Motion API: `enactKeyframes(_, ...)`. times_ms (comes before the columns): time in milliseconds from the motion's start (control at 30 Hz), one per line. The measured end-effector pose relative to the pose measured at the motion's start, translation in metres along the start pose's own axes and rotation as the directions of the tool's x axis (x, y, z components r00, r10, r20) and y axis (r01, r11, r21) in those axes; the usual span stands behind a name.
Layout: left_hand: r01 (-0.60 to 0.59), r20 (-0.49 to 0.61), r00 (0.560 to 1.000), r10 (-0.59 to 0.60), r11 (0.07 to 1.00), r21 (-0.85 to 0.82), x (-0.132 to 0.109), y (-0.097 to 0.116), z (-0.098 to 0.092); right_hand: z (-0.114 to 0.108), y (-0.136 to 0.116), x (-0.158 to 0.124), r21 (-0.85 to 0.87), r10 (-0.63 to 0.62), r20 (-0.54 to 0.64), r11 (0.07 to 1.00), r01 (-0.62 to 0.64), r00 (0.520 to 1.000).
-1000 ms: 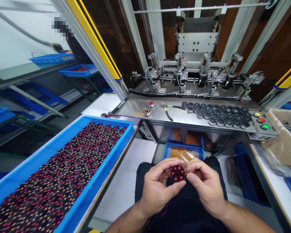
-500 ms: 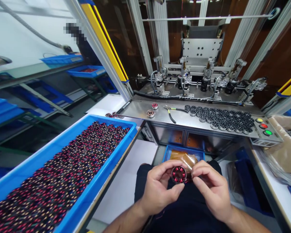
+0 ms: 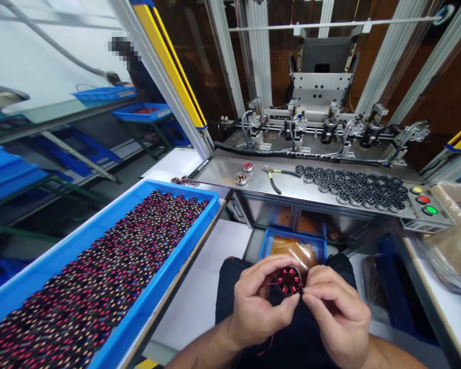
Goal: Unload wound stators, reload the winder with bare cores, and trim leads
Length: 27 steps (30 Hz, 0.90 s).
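Note:
Above my lap, my left hand [image 3: 262, 300] is closed around the rim of a motor stator [image 3: 288, 280], a ring with red wire windings facing me. Against its right side, my right hand [image 3: 336, 307] has thumb and forefinger pinched together, where a thin red wire end comes off the stator. The wire between those fingertips is mostly hidden. Another loose red wire [image 3: 271, 344] dangles below my left hand. Two wound stators, one red [image 3: 248, 167] and one copper-toned [image 3: 241, 178], stand on the metal bench left of the cutting pliers [image 3: 272, 180].
At left a long blue tray [image 3: 200, 236] is filled with wound stators. Rows of unwound black cores [image 3: 363, 187] cover the right of the bench, beside the push buttons [image 3: 423, 200]. Behind stands a winding machine [image 3: 322, 97]. A person [image 3: 140, 72] is at the far left.
The stator has turned slightly in my left hand. My right fingertips have come in closer against its right edge. The whole view has shifted a little.

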<state>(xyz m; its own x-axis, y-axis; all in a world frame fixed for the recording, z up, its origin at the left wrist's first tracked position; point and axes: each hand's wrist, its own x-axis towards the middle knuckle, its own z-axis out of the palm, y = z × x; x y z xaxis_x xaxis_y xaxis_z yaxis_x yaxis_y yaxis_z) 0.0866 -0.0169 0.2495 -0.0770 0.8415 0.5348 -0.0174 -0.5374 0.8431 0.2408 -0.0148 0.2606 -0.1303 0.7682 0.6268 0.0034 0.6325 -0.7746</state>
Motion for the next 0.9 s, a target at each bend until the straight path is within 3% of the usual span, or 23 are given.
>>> enactKeyframes(100, 0.046, -0.004, 0.999, -0.046, 0.998, -0.053, 0.001, 0.001, 0.002, -0.003, 0.004, 0.0, 0.041, -0.021, 0.032, 0.999, 0.019, 0.999)
enactKeyframes(200, 0.204, 0.06, 0.979, -0.195, 0.949, -0.241, 0.005, 0.006, 0.001, -0.012, 0.012, 0.005, 0.074, -0.009, 0.068, 0.997, 0.004, 0.998)
enactKeyframes(367, 0.475, 0.278, 0.88, -0.385, 0.726, -0.497, 0.005, 0.01, 0.0, -0.028, 0.017, 0.027, 0.113, -0.076, 0.253, 0.992, 0.048, 0.965)
enactKeyframes(567, 0.603, 0.36, 0.796, -0.487, 0.588, -0.539, 0.003, 0.012, 0.005, -0.029, 0.01, 0.046, 0.164, -0.238, 0.381, 0.968, 0.188, 0.894)
enactKeyframes(700, 0.644, 0.391, 0.762, -0.516, 0.537, -0.545, 0.004, 0.014, 0.005, -0.028, 0.005, 0.044, 0.1, -0.298, 0.369, 0.954, 0.281, 0.88)
enactKeyframes(800, 0.667, 0.413, 0.738, -0.534, 0.483, -0.567, 0.005, 0.015, 0.006, -0.027, 0.0, 0.036, -0.071, -0.38, 0.269, 0.909, 0.412, 0.885)
enactKeyframes(900, 0.613, 0.356, 0.783, -0.511, 0.53, -0.587, 0.004, 0.014, 0.01, -0.025, -0.005, 0.029, -0.257, -0.474, 0.167, 0.826, 0.502, 0.865)
